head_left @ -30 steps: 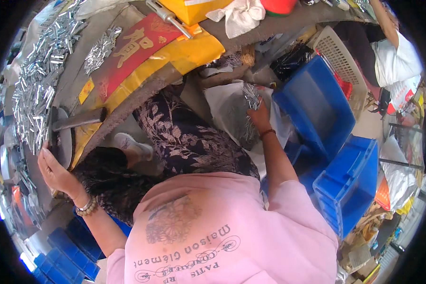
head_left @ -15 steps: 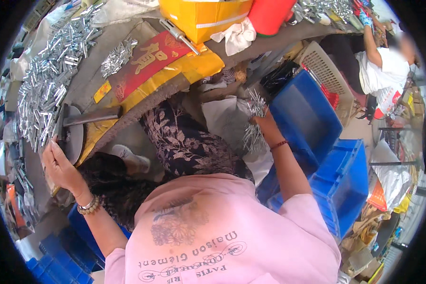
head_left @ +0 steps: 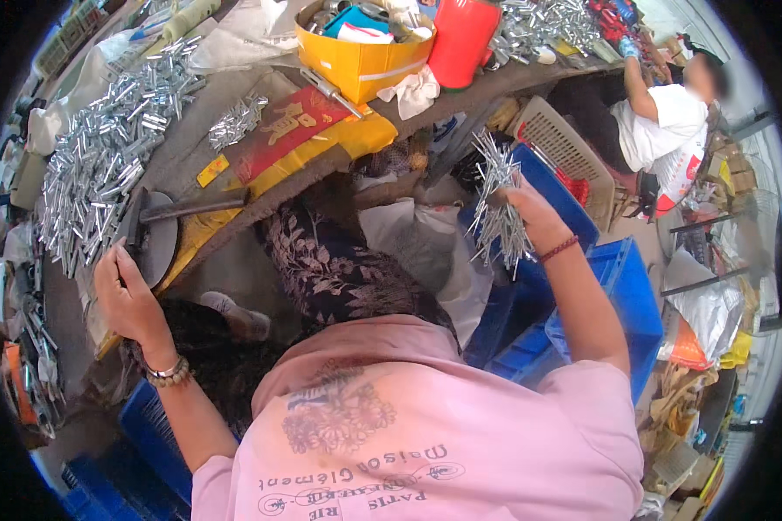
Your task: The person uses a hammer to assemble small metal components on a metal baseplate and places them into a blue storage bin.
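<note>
My right hand (head_left: 537, 215) is closed round a thick bundle of long, thin silvery metal pins (head_left: 497, 174). Their ends fan out above and below my grip, over the blue crates. On the left, my left hand (head_left: 132, 304) is raised by the bench edge, fingers extended and slightly curved, with nothing visible in them. Just above its fingertips is a hammer (head_left: 195, 207), its dark head lying on a round metal plate (head_left: 162, 252). Beyond lies a large heap of short silvery metal sleeves (head_left: 104, 165).
A smaller pile of metal parts (head_left: 237, 122) lies by a red sheet (head_left: 282, 130). Behind stand a yellow box (head_left: 347, 74) and a red container (head_left: 462, 43). Blue crates (head_left: 613, 286) and a beige basket (head_left: 569, 143) are at right, near another person (head_left: 660, 122).
My right hand has lifted the bundle of pins up and slightly right, away from the white sacking. My left hand stays near the hammer, its fingers shifted a little. The view has tilted slightly.
</note>
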`<state>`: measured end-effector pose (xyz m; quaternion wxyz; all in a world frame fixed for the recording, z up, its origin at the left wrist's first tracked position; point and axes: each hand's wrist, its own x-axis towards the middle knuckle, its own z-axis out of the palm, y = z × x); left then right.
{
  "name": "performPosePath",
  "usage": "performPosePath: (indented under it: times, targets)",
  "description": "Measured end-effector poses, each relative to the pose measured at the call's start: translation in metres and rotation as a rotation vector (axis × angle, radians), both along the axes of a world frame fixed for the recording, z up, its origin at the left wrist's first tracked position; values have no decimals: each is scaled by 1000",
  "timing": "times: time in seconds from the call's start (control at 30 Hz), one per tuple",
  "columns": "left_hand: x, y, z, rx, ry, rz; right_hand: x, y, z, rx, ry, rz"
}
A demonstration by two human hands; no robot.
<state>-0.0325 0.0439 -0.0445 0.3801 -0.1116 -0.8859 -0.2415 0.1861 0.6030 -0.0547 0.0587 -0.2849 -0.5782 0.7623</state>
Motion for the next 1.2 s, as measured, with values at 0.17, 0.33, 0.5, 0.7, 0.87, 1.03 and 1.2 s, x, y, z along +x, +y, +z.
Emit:
performPosePath:
  times: [0.17, 0.33, 0.5, 0.7, 0.87, 1.03, 1.2]
  targets:
    - [4, 0, 2, -3, -22, -13, -7, 6, 44, -37, 102, 36]
    - [5, 0, 3, 6, 12, -9, -14, 6, 71, -103, 52, 35]
    - [7, 2, 8, 20, 54, -11, -23, 4, 82, -10, -19, 46]
    - [6, 1, 7, 46, 62, -28, -38, -13, 106, 48, -2, 175]
    - [8, 0, 10, 52, 57, -11, -71, -46, 143, -96, 39, 324]
    - [7, 4, 17, 64, 70, -20, -142, -88, 182, 41, 71, 431]
    - [6, 0, 17, 88, 45, -17, -241, -116, 210, 293, 45, 654]
